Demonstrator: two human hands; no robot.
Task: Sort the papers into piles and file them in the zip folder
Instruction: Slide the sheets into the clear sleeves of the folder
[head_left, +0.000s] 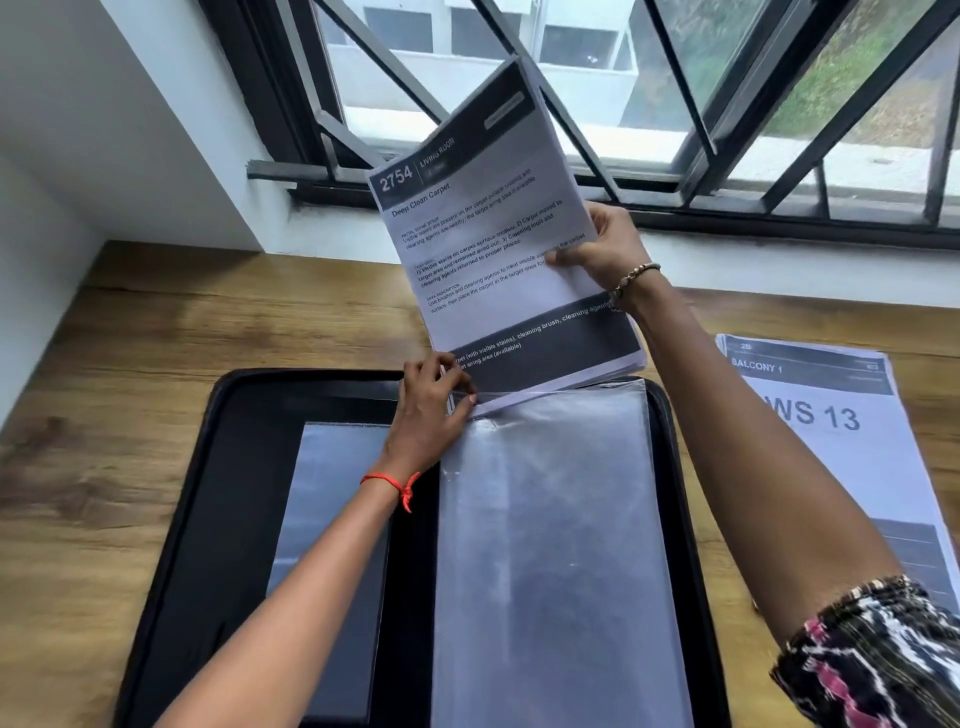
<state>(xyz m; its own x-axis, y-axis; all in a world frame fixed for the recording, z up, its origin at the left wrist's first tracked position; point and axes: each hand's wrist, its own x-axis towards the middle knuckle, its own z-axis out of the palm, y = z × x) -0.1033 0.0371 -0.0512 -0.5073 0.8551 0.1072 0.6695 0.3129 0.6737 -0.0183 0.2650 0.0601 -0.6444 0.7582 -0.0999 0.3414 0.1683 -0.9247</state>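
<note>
A black zip folder lies open on the wooden table, with clear plastic sleeves on its right half. My right hand grips a stack of printed papers headed "2754 Living Room", held upright and tilted, its bottom edge at the top opening of a sleeve. My left hand pinches the top edge of that sleeve beside the stack's lower left corner. A second pile of papers, headed "Balcony 1", lies flat on the table to the right of the folder, partly hidden by my right arm.
The wooden table runs under a barred window along the far edge. A white wall closes off the left side. A dark pocket panel shows on the folder's left half.
</note>
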